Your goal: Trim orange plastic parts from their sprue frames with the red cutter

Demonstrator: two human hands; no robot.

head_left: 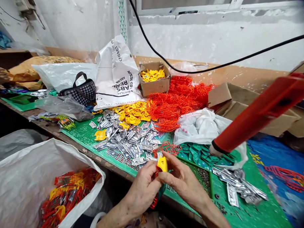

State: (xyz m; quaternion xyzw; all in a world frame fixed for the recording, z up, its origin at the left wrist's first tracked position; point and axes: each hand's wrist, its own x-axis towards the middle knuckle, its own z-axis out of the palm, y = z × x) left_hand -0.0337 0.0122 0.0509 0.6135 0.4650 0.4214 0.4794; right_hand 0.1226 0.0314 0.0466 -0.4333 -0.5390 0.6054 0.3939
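Observation:
Above the table's front edge, my left hand and my right hand are closed together around a small yellow plastic piece. A bit of shiny metal shows at its top, and some red and green plastic shows below, between my palms. My fingers hide much of it. Just beyond my hands lies a pile of silver metal plates. Yellow plastic parts are heaped behind the plates. Thin red plastic frames form a tangled mound beside them. Green plastic pieces lie to the right of my hands.
A blurred red power screwdriver hangs at the right, near a black cable. A green tray holds small dark parts. A white sack with red-and-yellow pieces stands front left. A cardboard box sits at the back.

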